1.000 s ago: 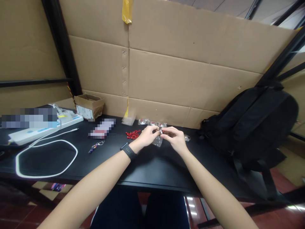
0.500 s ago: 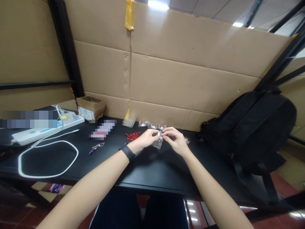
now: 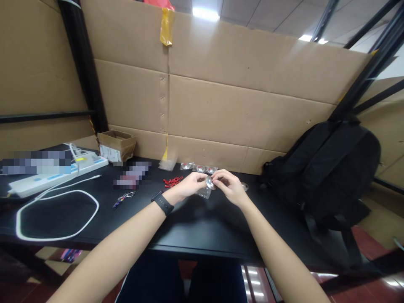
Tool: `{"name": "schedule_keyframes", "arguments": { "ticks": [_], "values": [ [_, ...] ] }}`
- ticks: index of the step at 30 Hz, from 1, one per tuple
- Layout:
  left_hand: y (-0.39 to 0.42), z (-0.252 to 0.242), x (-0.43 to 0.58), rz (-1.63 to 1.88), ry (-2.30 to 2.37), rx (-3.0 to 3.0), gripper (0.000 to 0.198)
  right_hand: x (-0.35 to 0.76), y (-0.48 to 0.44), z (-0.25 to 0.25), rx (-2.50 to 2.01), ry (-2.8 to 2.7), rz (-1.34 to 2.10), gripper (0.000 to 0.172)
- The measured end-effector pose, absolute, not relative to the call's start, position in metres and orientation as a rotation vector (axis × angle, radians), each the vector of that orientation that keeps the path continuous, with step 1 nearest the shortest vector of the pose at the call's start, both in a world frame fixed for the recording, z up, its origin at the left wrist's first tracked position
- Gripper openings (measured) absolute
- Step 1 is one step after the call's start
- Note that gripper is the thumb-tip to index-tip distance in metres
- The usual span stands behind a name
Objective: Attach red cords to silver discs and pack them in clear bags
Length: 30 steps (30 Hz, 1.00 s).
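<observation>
Carton label [image 3: 109, 154] is illegible; left hand [image 3: 188, 185] and right hand [image 3: 232, 188] pinch one silvery disc [image 3: 209, 182].

Cannot see whole: shiny disc [image 3: 208, 182], partly covered by fingertips of left hand [image 3: 189, 185] and right hand [image 3: 230, 188]
Cannot read its small, glaring face; cannot trace clear bag [image 3: 204, 193] up under left hand, nor round clear piece [image 3: 245, 186] behind right wrist. Cannot make out red centres of packets [image 3: 200, 168] along far edge of tabletop [image 3: 202, 231], nor separate strands in red cords [image 3: 172, 181]. Find only mosaic over flat item [image 3: 132, 174] near far edge and over another [image 3: 36, 162] towards left edge. Cannot look to bottom of cardboard box [image 3: 118, 146] or read its label. Lose right edge behind backpack [image 3: 328, 176], both forearms below view
</observation>
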<state>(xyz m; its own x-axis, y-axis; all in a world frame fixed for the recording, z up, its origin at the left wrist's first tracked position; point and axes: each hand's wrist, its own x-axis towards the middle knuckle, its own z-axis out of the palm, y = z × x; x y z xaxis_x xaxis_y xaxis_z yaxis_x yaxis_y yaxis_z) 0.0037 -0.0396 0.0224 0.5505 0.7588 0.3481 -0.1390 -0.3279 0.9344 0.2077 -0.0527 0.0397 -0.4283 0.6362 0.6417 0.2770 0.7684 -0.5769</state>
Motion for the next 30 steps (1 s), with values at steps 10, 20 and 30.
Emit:
{"name": "schedule_keyframes", "arguments": {
  "ticks": [10,20,30],
  "values": [
    [-0.043,0.025,0.011,1.174,0.67,1.576,0.044,0.209,-0.052,0.039,-0.767,-2.11,0.295,0.019],
    [-0.049,0.032,0.004,1.096,0.864,2.156,0.033,0.212,-0.051,0.038,-0.816,-2.037,0.131,0.017],
    [-0.055,0.029,0.008,1.312,1.098,2.444,0.025,0.208,-0.049,0.035,-0.807,-2.009,0.205,0.016]
  ]
}}
